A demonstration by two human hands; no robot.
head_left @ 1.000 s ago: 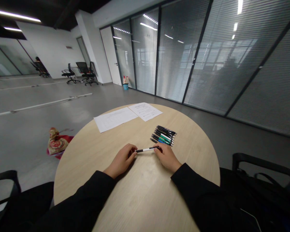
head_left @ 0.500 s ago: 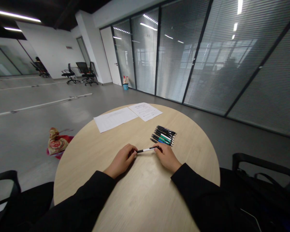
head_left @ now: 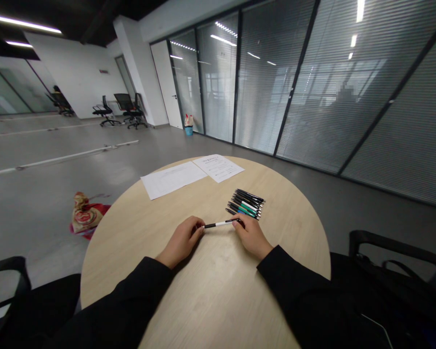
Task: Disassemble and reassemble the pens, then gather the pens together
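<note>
Between my two hands a black and white pen [head_left: 221, 223] lies nearly level, just above or on the round wooden table [head_left: 203, 300]; I cannot tell whether it touches the wood. My left hand [head_left: 183, 241] is closed on its dark end with thumb and fingers. At the other end, my right hand [head_left: 251, 234] pinches the black part of the same pen. Just beyond my right hand lies a row of several pens [head_left: 245, 202], mostly black, with green, white and blue among them; its nearest part is partly hidden by that hand.
Two printed paper sheets, a left one [head_left: 172, 179] and a right one [head_left: 220, 167], lie at the table's far edge. Black chairs stand left [head_left: 39, 300] and right [head_left: 396, 252]. A patterned bag [head_left: 85, 213] is on the floor at left. Glass partitions [head_left: 269, 82] rise behind.
The pen and my left fingertips have shifted very slightly to the left. Both hands keep their hold, and the row of pens and the sheets stay put.
</note>
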